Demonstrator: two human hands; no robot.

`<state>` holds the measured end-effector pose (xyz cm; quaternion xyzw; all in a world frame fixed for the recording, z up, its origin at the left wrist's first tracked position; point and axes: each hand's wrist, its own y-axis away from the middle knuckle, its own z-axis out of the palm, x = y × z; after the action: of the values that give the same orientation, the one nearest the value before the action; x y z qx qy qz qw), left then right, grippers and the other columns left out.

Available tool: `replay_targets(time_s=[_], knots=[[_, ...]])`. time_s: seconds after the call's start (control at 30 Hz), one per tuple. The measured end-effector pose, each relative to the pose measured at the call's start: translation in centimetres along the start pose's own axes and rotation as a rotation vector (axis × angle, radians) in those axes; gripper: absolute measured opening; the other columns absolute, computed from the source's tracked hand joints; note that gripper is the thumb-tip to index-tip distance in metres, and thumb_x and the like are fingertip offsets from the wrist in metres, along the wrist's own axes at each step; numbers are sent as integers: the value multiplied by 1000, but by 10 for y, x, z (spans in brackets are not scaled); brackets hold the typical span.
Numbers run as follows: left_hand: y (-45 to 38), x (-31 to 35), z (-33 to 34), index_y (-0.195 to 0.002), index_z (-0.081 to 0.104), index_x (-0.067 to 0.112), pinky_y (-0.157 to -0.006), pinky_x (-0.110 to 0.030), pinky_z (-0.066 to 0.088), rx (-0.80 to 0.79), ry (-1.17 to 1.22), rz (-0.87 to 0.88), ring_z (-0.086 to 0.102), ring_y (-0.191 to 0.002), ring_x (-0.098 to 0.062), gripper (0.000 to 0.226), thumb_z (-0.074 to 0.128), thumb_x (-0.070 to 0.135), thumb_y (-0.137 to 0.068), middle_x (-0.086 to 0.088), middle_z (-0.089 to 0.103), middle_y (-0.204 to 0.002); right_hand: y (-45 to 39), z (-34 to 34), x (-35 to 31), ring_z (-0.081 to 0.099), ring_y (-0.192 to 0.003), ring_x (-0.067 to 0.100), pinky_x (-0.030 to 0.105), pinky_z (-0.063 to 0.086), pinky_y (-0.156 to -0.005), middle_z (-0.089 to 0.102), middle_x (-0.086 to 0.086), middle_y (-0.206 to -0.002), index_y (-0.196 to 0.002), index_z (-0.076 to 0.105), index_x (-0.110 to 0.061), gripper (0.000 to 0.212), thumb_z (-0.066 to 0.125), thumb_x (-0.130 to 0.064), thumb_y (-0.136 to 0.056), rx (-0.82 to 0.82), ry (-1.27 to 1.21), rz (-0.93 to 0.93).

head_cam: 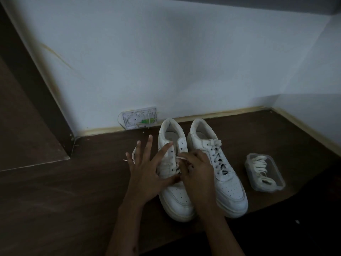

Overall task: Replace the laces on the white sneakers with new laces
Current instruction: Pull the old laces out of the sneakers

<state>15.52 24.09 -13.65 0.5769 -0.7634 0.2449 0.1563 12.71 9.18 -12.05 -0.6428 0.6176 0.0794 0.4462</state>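
Two white leather low-top sneakers stand side by side on the dark brown wooden floor, toes toward the camera and heels near the pale wall. The left sneaker has its upper eyelets bare, and one loose white lace trails from it onto the floor behind the left hand. The right sneaker is laced to the top. The left hand lies with its five fingers spread straight, palm against the outer side of the left sneaker. The right hand has its fingers curled together, pinching the white lace over the left sneaker's tongue. To the right of the pair sits one clear plastic rectangular container holding a bundle of white laces. One small white wall box sits at the skirting.
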Motion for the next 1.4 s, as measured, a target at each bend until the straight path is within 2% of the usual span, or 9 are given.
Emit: replay_targets(time_s=[0.17, 0.33, 0.43, 0.57, 0.77, 0.93, 1.03, 1.23, 1.4], knots=[[0, 0, 0, -138, -6, 69, -111, -54, -22, -12, -22, -3, -32, -143, -17, 96, 31, 100, -56, 16, -31, -156, -1, -3, 4, 53, -95, 1, 13, 48, -80, 39, -23, -107, -92, 65, -16, 12, 60, -5, -90, 146, -58, -4], [-2, 0, 2, -138, -11, 68, -113, -58, -18, -37, -11, -35, -32, -143, -18, 100, 34, 100, -54, 15, -32, -156, -2, -5, 10, 46, -102, 8, 36, 46, -89, 45, -11, -110, -100, 57, -20, 10, 56, -11, -94, 198, -30, 4], [0, -1, 2, -138, -13, 68, -113, -56, -20, -48, 16, -23, -33, -142, -17, 101, 30, 101, -53, 16, -33, -155, -2, -8, 6, 42, -111, 12, 33, 36, -91, 51, -7, -120, -112, 60, -26, 20, 62, -28, -93, 120, 101, -18], [0, 0, 5, -139, -14, 66, -111, -52, -23, -53, 29, -3, -36, -141, -15, 98, 28, 99, -57, 17, -32, -155, 1, -5, 6, 41, -108, 14, 34, 30, -87, 58, -8, -111, -94, 70, -29, 14, 74, -23, -82, 130, 242, -50], [2, 1, 10, -143, -13, 60, -114, -48, -20, -96, 149, 35, -31, -143, -12, 92, 33, 90, -69, 19, -22, -159, -4, -13, 7, 41, -97, 6, 28, 40, -81, 53, -14, -98, -95, 57, -22, 8, 51, -18, -91, 286, -55, 123], [1, -1, 14, -151, -8, 46, -117, -43, -14, -55, 199, 122, -25, -144, -3, 93, 35, 83, -77, 26, -22, -156, -4, -12, 7, 44, -110, 13, 35, 32, -93, 58, -15, -110, -110, 61, -27, 17, 56, -32, -95, 95, 119, 16], [-1, -3, 16, -153, -4, 43, -118, -46, -12, -54, 239, 144, -13, -147, -3, 93, 38, 80, -80, 27, -17, -157, -1, -5, 4, 51, -105, 18, 34, 24, -91, 65, -11, -100, -100, 69, -28, 16, 62, -24, -86, 53, 271, -57], [-1, -3, 17, -152, -3, 46, -116, -42, -13, -61, 311, 142, -11, -147, 0, 92, 46, 77, -81, 29, -15, -157, -11, -24, 19, 59, -100, 14, 51, 47, -91, 60, -30, -88, -93, 71, -31, 16, 68, -16, -86, 213, -109, 133], [-2, -5, 18, -153, -3, 43, -116, -43, -14, -55, 278, 145, -10, -148, -3, 93, 44, 78, -81, 28, -14, -158, -9, -26, 12, 46, -110, 1, 27, 25, -96, 64, -24, -100, -101, 70, -33, 27, 55, -36, -78, 9, -59, 23]])
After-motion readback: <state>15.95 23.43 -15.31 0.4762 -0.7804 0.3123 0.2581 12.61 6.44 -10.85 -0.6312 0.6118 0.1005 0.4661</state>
